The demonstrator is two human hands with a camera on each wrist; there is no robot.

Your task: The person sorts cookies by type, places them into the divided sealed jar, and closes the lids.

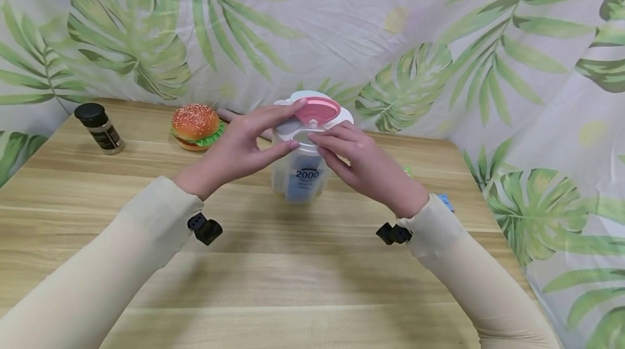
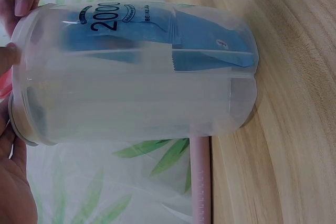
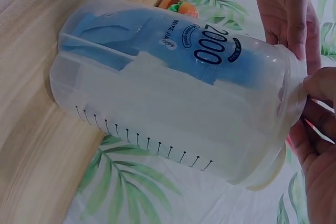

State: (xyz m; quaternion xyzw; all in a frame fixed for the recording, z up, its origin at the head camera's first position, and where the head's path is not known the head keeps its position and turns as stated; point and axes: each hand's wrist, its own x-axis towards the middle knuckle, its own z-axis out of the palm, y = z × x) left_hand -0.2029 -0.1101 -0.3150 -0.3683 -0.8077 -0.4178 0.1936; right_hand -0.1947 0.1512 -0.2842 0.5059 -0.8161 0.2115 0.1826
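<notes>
1. While a translucent canister [image 2: 136, 103] marked "2000" stands upright toward the back of the wooden counter [image 1: 293, 294], blue packets [image 2: 210, 43] show through its wall.
2. The left hand [image 1: 239, 140] grips the white lid [image 1: 345, 115], fingers on top beside the pink flap [image 1: 323, 113], thumb apart from them at the front edge.
3. The right hand [image 1: 363, 159] pinches that lid's front edge, fingers close together.
4. Left of the canister are a sesame-bun hamburger [image 1: 197, 125] and, farther off, a black-capped seasoning bottle [image 1: 103, 132].

The jar [image 1: 301, 167] is smooth, cloudy plastic — a bit shiny. The table [image 1: 293, 289] looks wooden, the curtain [image 1: 342, 29] like creased cloth.
</notes>
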